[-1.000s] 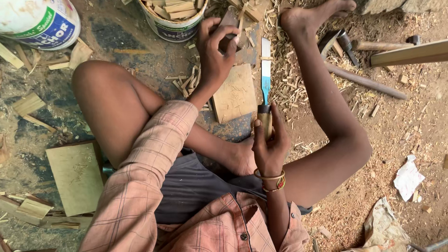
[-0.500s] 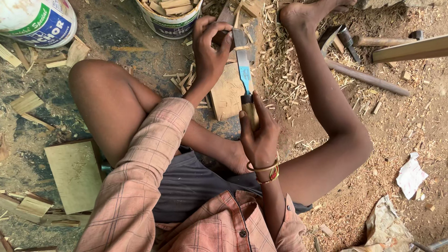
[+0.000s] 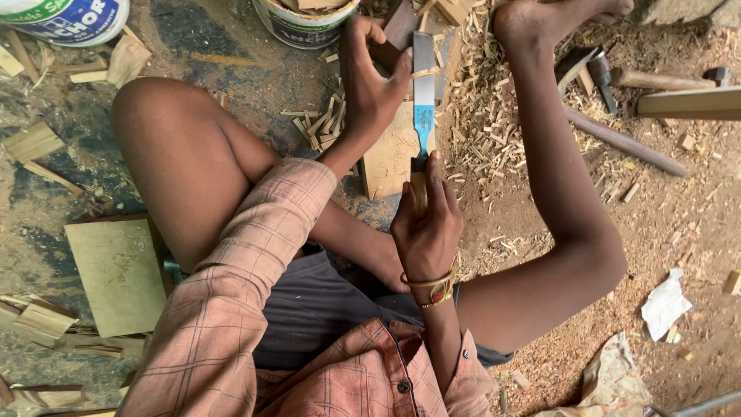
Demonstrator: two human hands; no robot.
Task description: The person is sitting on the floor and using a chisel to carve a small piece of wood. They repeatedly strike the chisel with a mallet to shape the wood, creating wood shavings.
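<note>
Right hand (image 3: 427,232) clenching around wooden handle of chisel (image 3: 424,100), thumb lying up along handle, wrist bent back, forearm rising from lap. Chisel blade, blue near handle, pointing away from body, lying over wooden block (image 3: 390,154). Left hand (image 3: 370,81) reaching forward past knee, arm extended, fingers curling around small dark wood piece (image 3: 400,27) beyond block's far end, thumb pressing chisel blade's side. White bucket (image 3: 305,19) standing just left of wood piece. Wood shavings (image 3: 482,100) lying right of block.

Sawdust-strewn dirt floor (image 3: 695,224), daylight
</note>
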